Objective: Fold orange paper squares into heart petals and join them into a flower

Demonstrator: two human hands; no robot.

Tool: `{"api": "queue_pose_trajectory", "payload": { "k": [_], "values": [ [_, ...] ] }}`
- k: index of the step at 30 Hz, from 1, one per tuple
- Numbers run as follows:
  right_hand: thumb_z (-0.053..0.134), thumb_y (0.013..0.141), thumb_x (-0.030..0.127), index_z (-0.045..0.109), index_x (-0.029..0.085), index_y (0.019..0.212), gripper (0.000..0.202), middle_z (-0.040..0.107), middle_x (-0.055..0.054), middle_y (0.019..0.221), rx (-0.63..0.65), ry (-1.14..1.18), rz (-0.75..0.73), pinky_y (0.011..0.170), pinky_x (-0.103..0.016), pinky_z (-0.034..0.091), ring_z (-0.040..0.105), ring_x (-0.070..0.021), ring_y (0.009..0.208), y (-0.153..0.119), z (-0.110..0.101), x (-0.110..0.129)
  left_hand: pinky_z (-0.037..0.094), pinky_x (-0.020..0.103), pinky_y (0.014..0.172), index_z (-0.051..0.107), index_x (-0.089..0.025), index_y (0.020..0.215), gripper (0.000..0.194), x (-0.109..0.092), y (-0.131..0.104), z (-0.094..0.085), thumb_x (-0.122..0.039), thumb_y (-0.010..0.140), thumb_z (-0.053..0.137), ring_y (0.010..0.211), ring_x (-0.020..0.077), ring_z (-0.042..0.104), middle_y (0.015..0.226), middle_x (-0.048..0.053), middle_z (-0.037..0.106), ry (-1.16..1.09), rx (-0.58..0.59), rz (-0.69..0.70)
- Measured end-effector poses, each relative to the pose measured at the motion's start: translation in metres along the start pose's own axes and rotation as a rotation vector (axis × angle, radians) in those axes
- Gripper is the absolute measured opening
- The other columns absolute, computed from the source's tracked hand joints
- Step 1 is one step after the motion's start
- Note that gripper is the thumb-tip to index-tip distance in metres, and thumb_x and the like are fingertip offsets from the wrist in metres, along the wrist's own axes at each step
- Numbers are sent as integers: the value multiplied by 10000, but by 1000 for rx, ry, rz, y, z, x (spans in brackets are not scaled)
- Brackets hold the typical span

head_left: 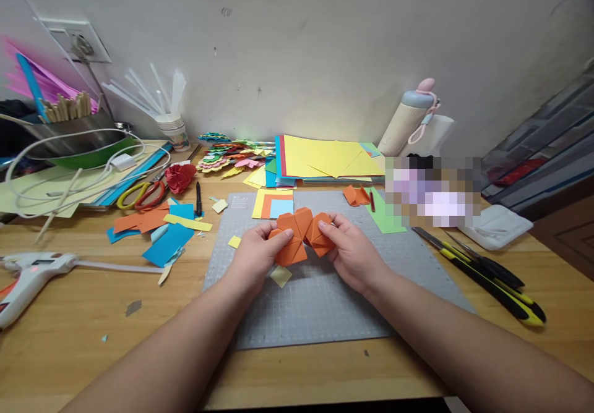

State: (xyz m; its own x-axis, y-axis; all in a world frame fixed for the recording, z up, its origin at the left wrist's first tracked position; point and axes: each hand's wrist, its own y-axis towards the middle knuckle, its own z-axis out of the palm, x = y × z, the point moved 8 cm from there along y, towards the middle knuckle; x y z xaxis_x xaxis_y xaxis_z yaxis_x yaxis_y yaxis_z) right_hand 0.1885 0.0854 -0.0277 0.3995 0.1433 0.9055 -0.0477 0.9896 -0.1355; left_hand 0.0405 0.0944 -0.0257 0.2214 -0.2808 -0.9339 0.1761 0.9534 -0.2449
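Observation:
An orange folded-paper flower [301, 221] with several petals is held up over the grey cutting mat [325, 314]. My left hand [257, 252] pinches its left side, thumb on top of a petal. On the opposite side, my right hand [355, 249] grips another petal between thumb and fingers. A gap shows between the petals at the lower middle. Below the flower lies a small pale yellow paper square [281, 276]. Another folded orange paper piece [356, 195] rests at the mat's back edge, beside a dark red pen-like stick [372, 201].
Right of the mat lie a yellow-black utility knife [492, 283] and dark-handled scissors [499, 272]. A white glue gun [37, 277] sits at the left, near paper scraps [169, 240] and orange-yellow scissors [143, 195]. Behind are stacked coloured sheets [329, 156] and a bottle [408, 116].

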Motion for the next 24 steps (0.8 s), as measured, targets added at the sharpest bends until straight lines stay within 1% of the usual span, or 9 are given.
{"api": "queue_pose_trajectory", "payload": {
  "k": [4, 9, 14, 17, 21, 24],
  "values": [
    [724, 745, 392, 537, 215, 852, 279, 645, -7, 848, 58, 20, 20, 702, -291, 485, 613, -167, 777, -2, 6, 1, 508, 250, 644, 709, -146, 795, 235, 1, 1, 1, -307, 638, 780, 659, 157, 657, 801, 68, 739, -15, 23, -8],
    [707, 768, 417, 537, 236, 890, 277, 673, -12, 897, 113, 5, -6, 757, -309, 493, 638, -189, 847, -3, 11, 3, 515, 262, 646, 727, -146, 817, 232, 5, 1, 2, -293, 645, 777, 679, 170, 670, 833, 79, 748, -21, 38, -28],
    [672, 818, 408, 520, 257, 961, 258, 686, -6, 931, 149, -29, -42, 753, -315, 498, 652, -192, 858, -2, 10, 1, 513, 265, 641, 737, -133, 850, 256, 4, -2, 4, -273, 640, 778, 672, 171, 670, 811, 83, 749, -20, 35, -39],
    [675, 817, 404, 516, 258, 960, 260, 690, -4, 924, 167, -45, -48, 746, -323, 505, 661, -198, 844, 0, 10, 0, 523, 282, 657, 735, -138, 894, 297, 5, -2, 4, -294, 644, 775, 711, 193, 685, 848, 94, 752, -32, 37, -50],
    [675, 812, 413, 520, 250, 947, 263, 693, -9, 915, 177, -52, -46, 744, -324, 510, 665, -200, 837, 1, 10, 2, 536, 305, 716, 732, -135, 900, 322, 7, -1, 5, -318, 638, 780, 769, 218, 697, 864, 105, 752, -53, 58, -58],
    [675, 813, 405, 516, 251, 949, 260, 691, -10, 924, 174, -61, -53, 753, -326, 507, 661, -200, 853, 1, 10, 3, 539, 318, 732, 730, -132, 913, 333, 7, 0, 6, -320, 643, 778, 783, 225, 698, 876, 113, 750, -53, 75, -63]
  ]
}}
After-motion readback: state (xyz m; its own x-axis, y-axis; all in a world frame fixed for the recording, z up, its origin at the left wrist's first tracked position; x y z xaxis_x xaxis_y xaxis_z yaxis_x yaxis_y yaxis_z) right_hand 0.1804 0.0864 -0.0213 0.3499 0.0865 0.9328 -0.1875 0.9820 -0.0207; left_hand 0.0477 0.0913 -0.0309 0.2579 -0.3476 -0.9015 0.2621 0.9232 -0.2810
